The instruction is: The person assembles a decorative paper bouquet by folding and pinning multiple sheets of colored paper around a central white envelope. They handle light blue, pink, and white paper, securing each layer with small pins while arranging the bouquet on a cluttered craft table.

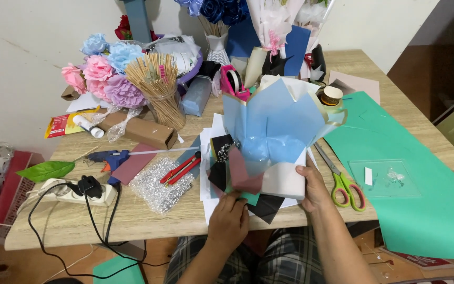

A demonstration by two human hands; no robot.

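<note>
A bouquet wrap [277, 129] of light blue and white paper sheets stands tilted on the wooden table [148, 218], with black and maroon paper pieces [237, 176] tucked at its base. My right hand [313, 189] grips the white lower edge of the wrap from the right side. My left hand [229, 218] rests at the table's front edge, its fingers touching the dark paper pieces under the wrap.
Green-handled scissors [342, 184] lie on a large green sheet [421, 189] to the right. To the left lie a red cutter [181, 169], bubble wrap [163, 185], a blue glue gun [106, 156] and a power strip [74, 192]. A jar of sticks [158, 89], paper flowers [106, 73] and tape [332, 95] stand behind.
</note>
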